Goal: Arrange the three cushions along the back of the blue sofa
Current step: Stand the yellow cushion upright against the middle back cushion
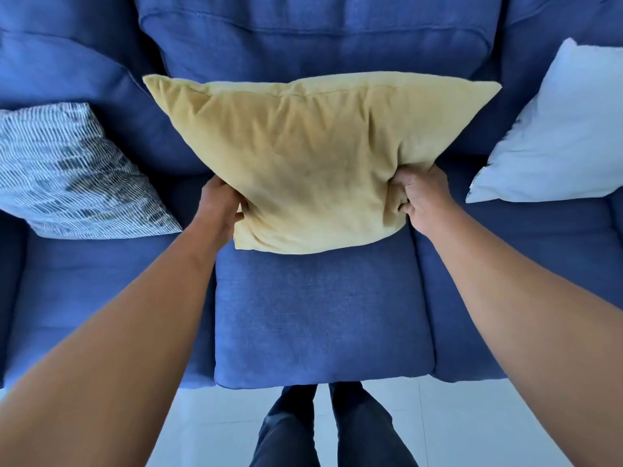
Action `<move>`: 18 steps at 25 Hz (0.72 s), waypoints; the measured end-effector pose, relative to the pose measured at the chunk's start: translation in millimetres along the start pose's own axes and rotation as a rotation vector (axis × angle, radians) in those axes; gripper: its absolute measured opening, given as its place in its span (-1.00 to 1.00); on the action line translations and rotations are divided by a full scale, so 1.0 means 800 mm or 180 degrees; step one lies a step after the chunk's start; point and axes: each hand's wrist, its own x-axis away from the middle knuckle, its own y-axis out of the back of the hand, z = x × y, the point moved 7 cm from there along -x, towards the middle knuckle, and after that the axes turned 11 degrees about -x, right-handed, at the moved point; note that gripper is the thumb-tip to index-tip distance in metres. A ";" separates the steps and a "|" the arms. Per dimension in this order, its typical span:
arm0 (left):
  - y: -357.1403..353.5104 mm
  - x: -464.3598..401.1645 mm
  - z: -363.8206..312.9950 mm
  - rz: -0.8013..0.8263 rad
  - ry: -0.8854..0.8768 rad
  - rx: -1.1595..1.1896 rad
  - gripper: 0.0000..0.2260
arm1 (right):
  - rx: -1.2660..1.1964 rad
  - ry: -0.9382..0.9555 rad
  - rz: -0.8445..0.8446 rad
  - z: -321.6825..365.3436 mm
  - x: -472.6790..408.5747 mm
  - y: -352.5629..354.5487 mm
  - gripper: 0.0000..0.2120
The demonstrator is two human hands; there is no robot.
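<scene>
The patterned cushion (67,173) ran off the left edge, and the white cushion (559,136) off the right. The blue sofa (320,298) was cut by the top and both sides, its arms out of view. The yellow cushion (317,163) hid the left hand's (220,202) fingertips and the middle backrest's lower part. The person's feet fell below the bottom edge.
</scene>
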 end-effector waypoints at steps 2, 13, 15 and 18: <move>0.002 0.006 0.004 -0.0037 -0.0104 -0.0075 -0.64 | -0.0123 -0.0036 0.0002 0.004 -0.001 0.000 -0.59; 0.007 0.021 0.016 -0.0388 -0.0179 -0.0305 -0.61 | 0.0589 -0.0119 -0.0116 -0.020 0.022 0.024 -0.69; 0.013 0.035 0.035 -0.0348 -0.0157 -0.0327 -0.54 | 0.0595 -0.0026 -0.0126 -0.017 0.036 0.034 -0.74; 0.019 0.076 0.067 -0.0346 0.0007 -0.0324 -0.48 | 0.0344 0.0056 -0.0042 -0.009 0.064 0.047 -0.55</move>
